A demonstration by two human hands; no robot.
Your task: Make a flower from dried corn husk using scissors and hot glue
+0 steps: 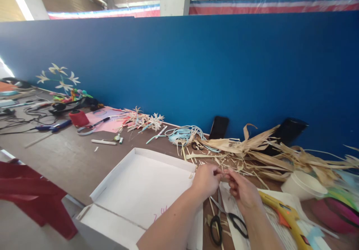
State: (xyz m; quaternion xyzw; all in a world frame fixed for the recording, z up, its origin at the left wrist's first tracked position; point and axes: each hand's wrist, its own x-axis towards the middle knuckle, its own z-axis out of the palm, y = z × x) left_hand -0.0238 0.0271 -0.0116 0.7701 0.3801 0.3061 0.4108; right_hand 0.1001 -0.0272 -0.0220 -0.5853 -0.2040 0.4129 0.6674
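The left hand (206, 179) and right hand (243, 191) meet with fingertips pinched together; whether they grip anything, I can't tell. Scissors (222, 210) lie just below, dried husks (241, 145) beyond. Pink handwriting (162, 210), seemingly "2 4", marks the white box (146, 186), partly behind the left forearm (174, 217).

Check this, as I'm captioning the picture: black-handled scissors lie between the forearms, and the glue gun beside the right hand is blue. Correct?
Not quite: the glue gun beside the right hand is yellow, as the head view shows. The black-handled scissors are as you say.
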